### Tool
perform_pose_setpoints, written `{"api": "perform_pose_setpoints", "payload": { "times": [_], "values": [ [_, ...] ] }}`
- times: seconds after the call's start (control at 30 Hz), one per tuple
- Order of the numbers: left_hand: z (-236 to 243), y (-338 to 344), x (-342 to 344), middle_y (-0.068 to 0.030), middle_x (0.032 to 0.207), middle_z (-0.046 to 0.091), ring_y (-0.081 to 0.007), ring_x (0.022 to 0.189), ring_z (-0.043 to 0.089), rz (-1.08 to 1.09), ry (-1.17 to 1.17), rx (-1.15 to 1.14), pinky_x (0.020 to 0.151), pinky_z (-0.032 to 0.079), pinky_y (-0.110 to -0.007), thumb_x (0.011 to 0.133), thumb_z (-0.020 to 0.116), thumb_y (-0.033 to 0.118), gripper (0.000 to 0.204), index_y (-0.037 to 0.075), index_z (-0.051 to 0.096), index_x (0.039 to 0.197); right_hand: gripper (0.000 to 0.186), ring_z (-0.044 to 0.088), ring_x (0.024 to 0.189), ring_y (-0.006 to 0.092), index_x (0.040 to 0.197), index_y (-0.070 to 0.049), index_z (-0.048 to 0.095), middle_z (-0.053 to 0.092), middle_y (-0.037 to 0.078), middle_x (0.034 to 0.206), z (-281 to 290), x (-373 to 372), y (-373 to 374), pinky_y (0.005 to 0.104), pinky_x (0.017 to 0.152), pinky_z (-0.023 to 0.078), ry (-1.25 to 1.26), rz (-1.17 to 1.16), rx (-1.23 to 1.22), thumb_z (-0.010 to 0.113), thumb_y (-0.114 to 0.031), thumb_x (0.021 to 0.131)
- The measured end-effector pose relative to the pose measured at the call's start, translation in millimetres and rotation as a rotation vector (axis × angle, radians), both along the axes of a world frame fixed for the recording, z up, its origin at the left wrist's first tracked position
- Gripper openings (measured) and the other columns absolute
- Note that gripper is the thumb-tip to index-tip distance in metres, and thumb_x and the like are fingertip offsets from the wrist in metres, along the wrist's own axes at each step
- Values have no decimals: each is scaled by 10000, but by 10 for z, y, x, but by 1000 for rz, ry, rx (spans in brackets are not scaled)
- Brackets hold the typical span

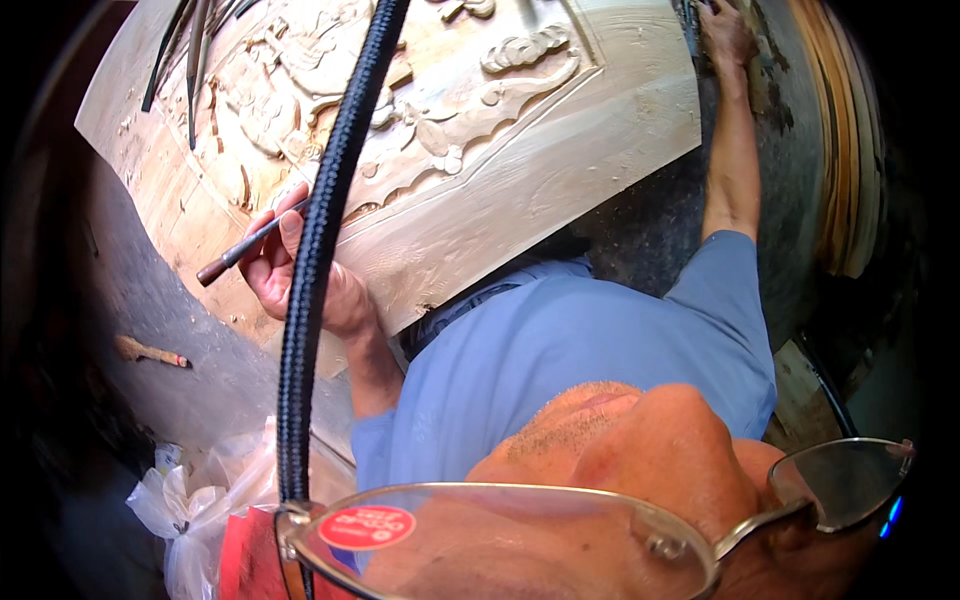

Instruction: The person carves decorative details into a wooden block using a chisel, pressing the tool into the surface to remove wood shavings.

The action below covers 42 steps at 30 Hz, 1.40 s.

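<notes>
A pale carved wooden panel (520, 190) with raised relief lies in front of me. Over its near left side, my left hand (320, 285) is closed around a slim dark carving chisel (235, 257), its blunt end pointing down to the left. The chisel's other end is hidden behind a black braided cord (325, 220). My right arm reaches out beyond the panel's right edge. There, at the top of the view, my right hand (728, 38) has its fingers curled at a dark, narrow object (690, 18) that I cannot make out.
Several long, thin carving tools (192, 70) lie on the panel's far left. Wooden planks (845, 140) stand at the right. A short wooden stick (150, 352) lies on the grey surface at left, with a clear plastic bag (195, 520) and a red object (250, 560) nearer me.
</notes>
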<state>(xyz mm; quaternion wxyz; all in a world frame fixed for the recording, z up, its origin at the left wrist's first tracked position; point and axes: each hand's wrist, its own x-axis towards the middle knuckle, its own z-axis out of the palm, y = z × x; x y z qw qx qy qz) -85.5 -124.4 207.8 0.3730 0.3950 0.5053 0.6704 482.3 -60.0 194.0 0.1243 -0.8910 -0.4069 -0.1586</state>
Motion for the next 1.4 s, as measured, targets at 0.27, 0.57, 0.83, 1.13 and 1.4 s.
{"api": "perform_pose_setpoints", "payload": {
  "times": [0.27,0.57,0.83,1.13,1.4],
  "values": [
    [-76,-31,-156,-220,1035,738,-276,833,766,78,11,48,690,683,-341,997,659,27,195,-21,604,1179,415,701,1056,414,1247,-128,724,723,198,1192,-392,17,354,462,941,564,-193,138,65,722,-324,881],
    [-97,5,-173,-221,1076,732,-266,895,765,-81,5,29,753,669,-338,1039,589,30,263,-30,478,1270,794,663,1181,377,1369,-249,685,739,120,1247,-140,2190,-366,469,985,498,-164,-192,-227,619,-806,806],
    [254,-24,-79,-155,1092,706,-203,905,737,-38,223,-18,718,653,-279,1049,574,43,248,-14,457,1260,777,701,1095,306,1290,-215,743,772,54,1178,-144,2108,-367,417,975,509,15,-67,-206,722,-771,748],
    [214,7,-221,-113,1055,709,-161,894,730,-24,291,-57,798,617,-278,1029,590,-1,152,-45,542,1166,788,717,1034,300,1261,-184,761,788,49,1122,-131,2100,-440,450,894,525,-14,-191,-284,789,-731,694],
    [173,13,-289,-97,1002,724,-194,797,730,-46,377,-44,709,584,-278,1018,591,-23,132,-19,536,1138,476,719,879,254,1152,44,706,745,138,962,225,1262,-515,395,752,569,756,-79,403,747,-380,939]
  ]
}}
